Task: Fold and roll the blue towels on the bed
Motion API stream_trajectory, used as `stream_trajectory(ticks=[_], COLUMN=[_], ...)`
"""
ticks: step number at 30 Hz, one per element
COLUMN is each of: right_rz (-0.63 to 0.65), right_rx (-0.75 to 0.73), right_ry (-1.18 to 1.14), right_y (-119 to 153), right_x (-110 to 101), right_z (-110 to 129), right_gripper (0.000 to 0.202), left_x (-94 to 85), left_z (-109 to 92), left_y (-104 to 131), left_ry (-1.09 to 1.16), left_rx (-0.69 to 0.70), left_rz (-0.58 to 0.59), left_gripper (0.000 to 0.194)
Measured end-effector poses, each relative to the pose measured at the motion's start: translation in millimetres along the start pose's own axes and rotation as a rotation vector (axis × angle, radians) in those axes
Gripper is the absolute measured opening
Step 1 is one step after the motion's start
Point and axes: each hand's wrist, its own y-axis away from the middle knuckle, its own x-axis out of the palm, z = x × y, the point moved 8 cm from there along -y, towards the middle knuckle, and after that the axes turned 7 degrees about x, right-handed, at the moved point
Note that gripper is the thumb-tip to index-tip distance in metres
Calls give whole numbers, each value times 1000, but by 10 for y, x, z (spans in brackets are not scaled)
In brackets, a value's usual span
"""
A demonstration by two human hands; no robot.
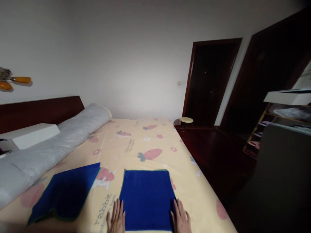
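Observation:
A blue cloth with thin green edging lies flat on the bed in front of me. My left hand rests palm down along its left edge, fingers stretched out. On the opposite edge lies my right hand, also flat with fingers extended. Neither hand grips anything. Off to the left, a second blue cloth is spread at a slant, its near edge slightly rumpled. Both wrists run out of the bottom of the view.
The bed's yellow sheet has carrot and rabbit prints. A grey rolled bedding piece lies along the dark headboard, with a white box beside it. A stool, a dark door and a shelf rack stand rightward.

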Motion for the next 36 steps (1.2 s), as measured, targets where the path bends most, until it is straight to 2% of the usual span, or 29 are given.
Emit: stream_trajectory(ticks=[1,3,5,7,9,11,13,17,21,23,28,31,33,36], right_rz=[25,134,277,363,356,291,219,124,129,164,267,264,247,199], right_rx=[-34,-150,-321,-491,-612,-688,-734,-758,-760,-737,-634,-528,-451,-317], right_ry=[-23,-70,-110,-139,-145,-131,-105,-50,-33,-40,-92,-124,-136,-158], right_y=[23,97,213,330,392,407,402,384,387,385,395,374,349,303], right_x=[16,112,260,389,463,481,456,369,334,331,286,221,180,105], right_z=[132,460,814,1095,1244,1283,1252,1124,1063,1060,1074,983,844,517], right_gripper=[61,55,51,50,48,42,36,24,20,20,28,31,34,38], left_x=[-1,10,22,66,143,191,161,-58,-251,-295,-325,-299,-263,-208], left_z=[-113,-454,-818,-1097,-1266,-1327,-1301,-1158,-1056,-1037,-1038,-953,-794,-417], left_y=[4,34,110,189,244,274,288,321,366,384,391,347,301,237], left_ry=[49,171,277,342,374,381,374,360,357,369,394,378,366,356], left_rx=[73,320,578,759,872,941,985,1044,1027,985,857,751,651,474], left_rz=[0,26,36,30,27,2,-62,-225,-350,-372,-308,-225,-186,-162], left_gripper=[52,53,59,70,75,72,65,48,33,34,55,58,55,44])
